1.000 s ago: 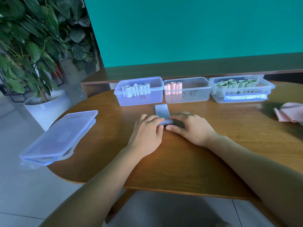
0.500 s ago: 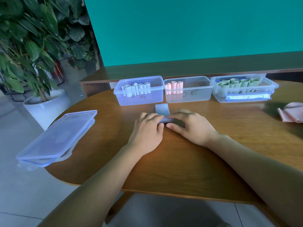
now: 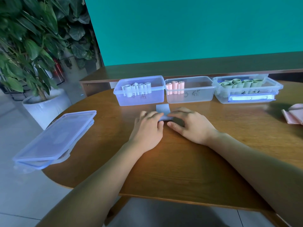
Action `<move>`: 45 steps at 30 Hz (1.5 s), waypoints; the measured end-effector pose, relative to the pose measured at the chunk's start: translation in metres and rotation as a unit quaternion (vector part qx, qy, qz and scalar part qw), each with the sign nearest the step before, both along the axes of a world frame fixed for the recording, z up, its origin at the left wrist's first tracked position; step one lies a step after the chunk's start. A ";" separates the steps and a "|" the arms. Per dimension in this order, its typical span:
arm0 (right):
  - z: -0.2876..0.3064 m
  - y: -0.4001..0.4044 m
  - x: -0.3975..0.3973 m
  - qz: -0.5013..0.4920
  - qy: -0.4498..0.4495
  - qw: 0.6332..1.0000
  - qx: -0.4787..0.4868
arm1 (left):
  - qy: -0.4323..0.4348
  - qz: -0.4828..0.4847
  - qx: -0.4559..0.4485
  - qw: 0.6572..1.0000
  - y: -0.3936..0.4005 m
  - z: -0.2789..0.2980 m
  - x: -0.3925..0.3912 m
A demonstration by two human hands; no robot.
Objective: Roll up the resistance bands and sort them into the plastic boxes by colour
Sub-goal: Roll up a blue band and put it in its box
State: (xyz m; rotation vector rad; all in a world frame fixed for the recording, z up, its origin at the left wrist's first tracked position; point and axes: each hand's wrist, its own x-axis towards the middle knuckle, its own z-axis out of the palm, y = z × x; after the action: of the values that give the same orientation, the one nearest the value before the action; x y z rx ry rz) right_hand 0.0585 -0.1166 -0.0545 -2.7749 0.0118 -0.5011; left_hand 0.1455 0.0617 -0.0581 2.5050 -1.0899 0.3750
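Hands meet at the middle of the brown wooden counter [image 3: 164, 169]: the left hand [image 3: 147, 130] and the right hand [image 3: 191, 126] both have curled fingers around the rolled part of a pale blue resistance band [image 3: 164, 118], which lies on the counter. Its flat unrolled end points toward the boxes. Just behind it stand three clear plastic boxes in a row: the left box [image 3: 139, 99] holds pale blue rolls, the middle box [image 3: 193, 97] holds pink rolls, the right box [image 3: 246, 97] holds green rolls. Stacked clear plastic lids [image 3: 54, 140] lie at the left counter edge. A loose pink band [image 3: 293, 116] lies far right.
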 end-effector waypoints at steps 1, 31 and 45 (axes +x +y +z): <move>0.000 0.000 0.001 -0.003 0.003 1.000 -0.002 | 0.002 0.000 -0.002 1.000 -0.001 0.000 0.001; -0.006 -0.015 0.040 -0.001 -0.050 0.999 0.009 | -0.002 0.001 -0.011 1.000 -0.021 -0.001 0.033; -0.005 -0.022 0.064 0.008 -0.064 0.998 0.010 | 0.001 -0.001 -0.020 1.000 -0.031 -0.003 0.053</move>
State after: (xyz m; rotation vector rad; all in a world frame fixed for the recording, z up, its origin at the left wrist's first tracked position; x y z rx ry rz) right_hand 0.1220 -0.1388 -0.0598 -2.7150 -0.0350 -0.6706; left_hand 0.1983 0.0304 -0.0609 2.4678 -1.0734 0.3904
